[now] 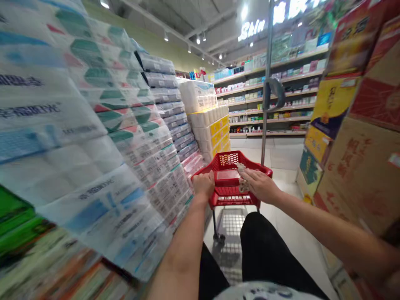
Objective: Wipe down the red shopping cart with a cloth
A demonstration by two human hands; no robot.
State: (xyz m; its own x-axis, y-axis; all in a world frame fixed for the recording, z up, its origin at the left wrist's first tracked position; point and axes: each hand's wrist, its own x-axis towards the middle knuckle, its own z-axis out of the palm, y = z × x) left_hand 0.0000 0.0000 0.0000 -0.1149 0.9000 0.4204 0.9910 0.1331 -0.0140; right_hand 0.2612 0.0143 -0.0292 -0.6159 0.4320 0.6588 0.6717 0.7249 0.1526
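A small red plastic shopping cart [229,196] rolls on thin metal legs straight ahead of me, with a mesh-patterned basket. My left hand [203,185] is closed around its near rim on the left side. My right hand [258,185] lies over the rim on the right, fingers pinching a crumpled beige item [241,177], perhaps paper or plastic. The item is partly hidden by my fingers, so its exact kind is hard to tell. A flat pale sheet [228,175] lies inside the basket.
Tall stacks of wrapped toilet paper packs [93,125] rise close on the left, and printed cardboard cartons [362,166] stand on the right. A metal pole [267,83] stands ahead, before shelves of boxed goods [271,96] along the far wall. My black-clad legs show below.
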